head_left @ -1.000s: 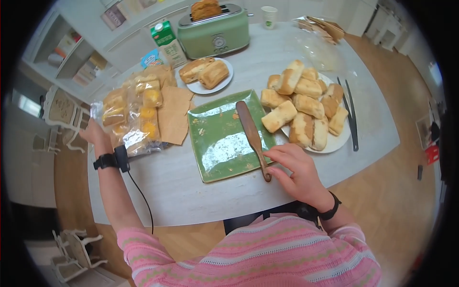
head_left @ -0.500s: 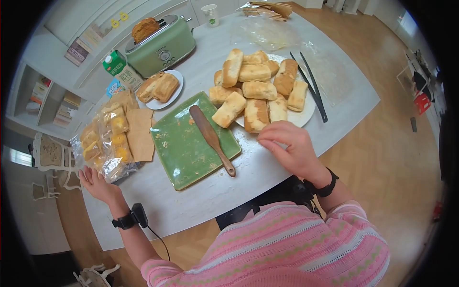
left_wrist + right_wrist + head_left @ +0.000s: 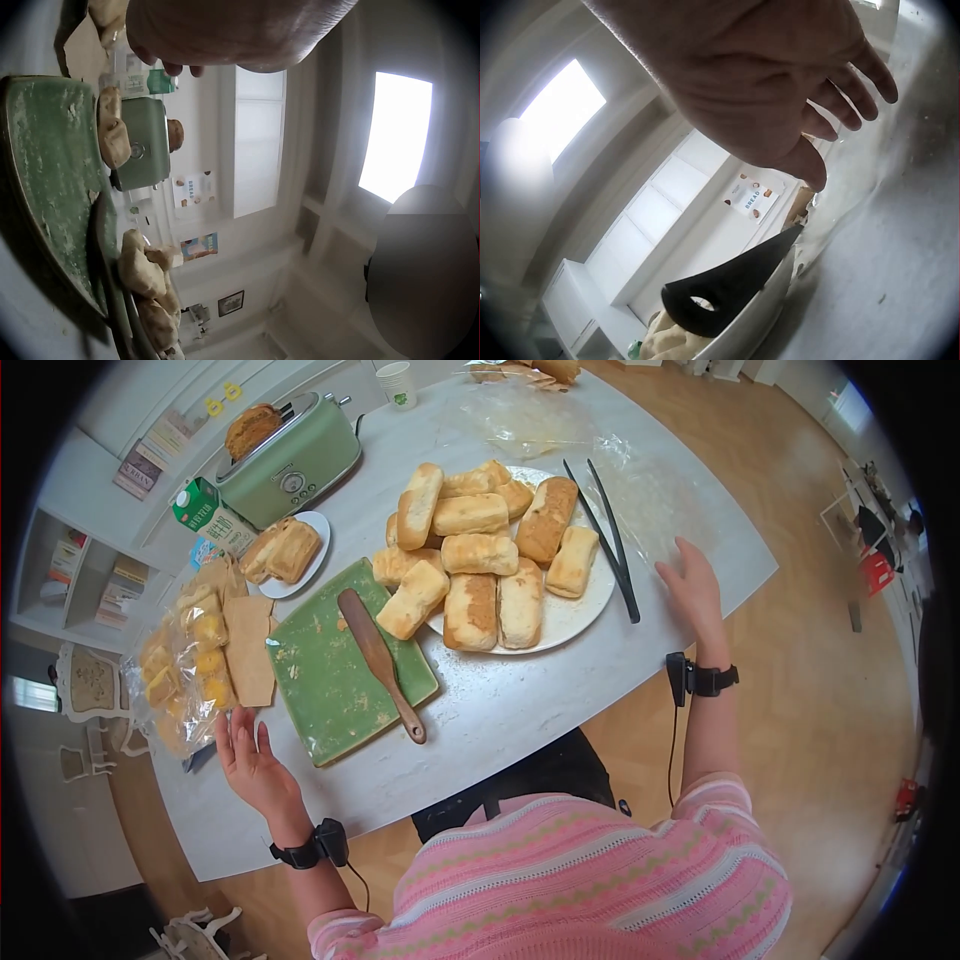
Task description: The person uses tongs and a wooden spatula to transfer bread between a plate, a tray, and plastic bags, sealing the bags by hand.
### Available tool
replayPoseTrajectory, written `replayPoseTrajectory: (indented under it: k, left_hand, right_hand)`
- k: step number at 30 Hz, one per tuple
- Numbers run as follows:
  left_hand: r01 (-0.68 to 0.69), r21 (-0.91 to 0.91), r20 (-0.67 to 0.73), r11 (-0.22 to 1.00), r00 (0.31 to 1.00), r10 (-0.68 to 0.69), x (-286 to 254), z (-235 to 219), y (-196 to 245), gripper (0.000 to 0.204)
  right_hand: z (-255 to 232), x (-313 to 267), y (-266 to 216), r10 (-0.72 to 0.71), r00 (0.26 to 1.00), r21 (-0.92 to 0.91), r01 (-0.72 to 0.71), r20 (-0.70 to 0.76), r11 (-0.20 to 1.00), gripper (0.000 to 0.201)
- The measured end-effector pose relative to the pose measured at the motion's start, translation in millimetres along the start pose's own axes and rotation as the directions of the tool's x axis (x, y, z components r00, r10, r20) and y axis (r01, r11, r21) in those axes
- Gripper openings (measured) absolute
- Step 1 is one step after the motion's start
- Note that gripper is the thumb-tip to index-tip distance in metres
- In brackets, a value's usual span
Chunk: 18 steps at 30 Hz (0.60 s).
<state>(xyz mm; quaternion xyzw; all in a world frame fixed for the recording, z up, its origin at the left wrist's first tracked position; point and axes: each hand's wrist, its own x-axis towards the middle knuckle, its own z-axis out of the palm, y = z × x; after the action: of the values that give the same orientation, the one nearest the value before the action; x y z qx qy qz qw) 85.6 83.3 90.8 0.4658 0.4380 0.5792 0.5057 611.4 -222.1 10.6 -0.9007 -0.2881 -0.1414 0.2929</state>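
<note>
My right hand reaches over the table's right side with its fingers extended and nothing held. Just left of it, black tongs lean on the rim of a white plate piled with several bread rolls. A crumpled clear plastic bag lies flat beyond the fingertips. At the left, my left hand is spread with the palm turned up, beside the green square plate. Crumbs dot that plate, and a wooden spatula lies across it, handle over the near edge.
Bread in clear bags and brown paper lie at the left. Behind stand a small plate with two bread pieces, a milk carton, a green toaster holding bread, and paper cups.
My right hand has moved from beside the spatula handle to the far right, past the tongs. My left hand has drawn back from the bagged bread. The head view has turned right.
</note>
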Motion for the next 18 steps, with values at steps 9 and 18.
replayPoseTrajectory:
  k: [9, 18]
  left_hand:
    - [0.042, -0.048, 0.072, 0.998, 0.997, -0.038, -15, 26, -9, 0.042]
    - [0.095, -0.095, 0.162, 0.991, 0.984, -0.079, -34, 20, -20, 0.030]
  right_hand:
    - [-13, 7, -6, 0.124, 0.971, -0.110, -0.103, 0.205, 0.989, 0.041]
    - [-17, -3, -11, 0.095, 0.986, -0.142, -0.075, 0.136, 0.987, 0.028]
